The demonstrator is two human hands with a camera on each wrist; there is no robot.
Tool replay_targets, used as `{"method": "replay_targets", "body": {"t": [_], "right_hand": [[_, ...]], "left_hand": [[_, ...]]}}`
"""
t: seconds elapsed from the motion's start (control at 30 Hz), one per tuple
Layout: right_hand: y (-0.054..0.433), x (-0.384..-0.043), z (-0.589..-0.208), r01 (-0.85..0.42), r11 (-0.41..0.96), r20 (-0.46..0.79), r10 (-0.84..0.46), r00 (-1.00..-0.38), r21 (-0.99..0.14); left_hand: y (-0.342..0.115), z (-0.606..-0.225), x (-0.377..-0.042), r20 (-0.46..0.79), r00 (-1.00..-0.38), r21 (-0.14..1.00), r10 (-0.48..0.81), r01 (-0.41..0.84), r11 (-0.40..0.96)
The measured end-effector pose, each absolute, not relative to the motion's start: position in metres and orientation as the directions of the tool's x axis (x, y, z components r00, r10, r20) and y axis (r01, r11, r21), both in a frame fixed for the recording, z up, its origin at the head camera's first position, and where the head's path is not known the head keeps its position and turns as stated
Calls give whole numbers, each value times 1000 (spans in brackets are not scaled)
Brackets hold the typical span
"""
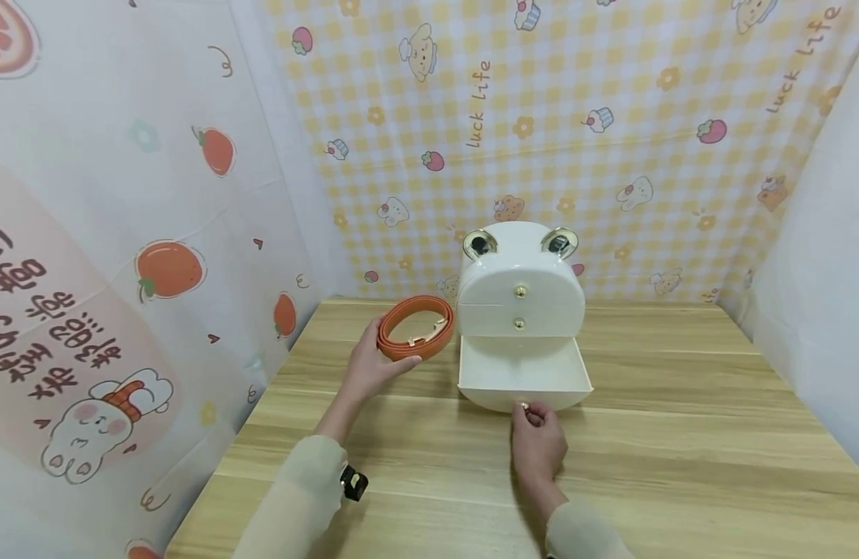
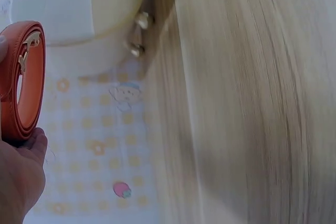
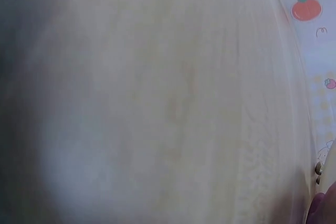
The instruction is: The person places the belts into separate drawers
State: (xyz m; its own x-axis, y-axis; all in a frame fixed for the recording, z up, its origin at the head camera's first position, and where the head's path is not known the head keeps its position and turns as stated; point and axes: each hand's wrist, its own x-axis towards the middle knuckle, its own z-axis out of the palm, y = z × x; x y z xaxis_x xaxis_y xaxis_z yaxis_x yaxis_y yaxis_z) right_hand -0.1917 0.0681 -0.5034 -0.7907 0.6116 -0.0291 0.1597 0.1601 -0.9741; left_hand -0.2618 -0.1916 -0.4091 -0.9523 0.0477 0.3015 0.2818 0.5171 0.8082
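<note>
A coiled orange belt point(image 1: 435, 344) with a gold-coloured buckle is gripped in my left hand point(image 1: 370, 363), left of a white storage box point(image 1: 488, 281). The left wrist view shows the thumb and fingers at the belt's outer side. The box has round gold-rimmed eyes on top and small gold knobs on its front. Its bottom drawer point(image 1: 522, 366) is pulled out, and its inside looks bare. My right hand point(image 1: 539, 444) pinches the small knob point(image 1: 524, 406) on the drawer's front. Only a bit of that hand shows in the right wrist view.
Box and hands are over a wood-grain table point(image 1: 653, 466). Behind it hangs a yellow checked cloth point(image 1: 583, 171), close to the back of the box. A white printed cloth point(image 1: 171, 210) borders the left side, and a pale sheet point(image 1: 828, 256) the right.
</note>
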Motion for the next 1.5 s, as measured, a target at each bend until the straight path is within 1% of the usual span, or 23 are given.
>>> {"method": "replay_targets", "body": {"t": [0.23,0.47,0.57,0.87,1.17,1.5], "right_hand": [[66,-187,-501,147,150,-22,622,-782,-978],[66,-185,-503,158,143,-32,633,-774,-977],[66,-183,-503,161,148,-32,630,-776,-976],[65,-179,-501,161,156,-28,628,-778,-975],[64,-178,-500,180,148,-52,615,-787,-972],[62,-178,-502,144,173,-4,629,-778,-974]], "left_hand": [[-164,-405,-252,318,-937,796,142,346,496],[-133,-407,-249,267,-940,790,212,340,510],[-120,-409,-249,265,-929,786,258,363,500],[-92,-418,-253,281,-882,767,379,444,463],[-75,-428,-264,241,-863,767,443,449,458],[-61,-434,-278,211,-841,744,498,468,477]]}}
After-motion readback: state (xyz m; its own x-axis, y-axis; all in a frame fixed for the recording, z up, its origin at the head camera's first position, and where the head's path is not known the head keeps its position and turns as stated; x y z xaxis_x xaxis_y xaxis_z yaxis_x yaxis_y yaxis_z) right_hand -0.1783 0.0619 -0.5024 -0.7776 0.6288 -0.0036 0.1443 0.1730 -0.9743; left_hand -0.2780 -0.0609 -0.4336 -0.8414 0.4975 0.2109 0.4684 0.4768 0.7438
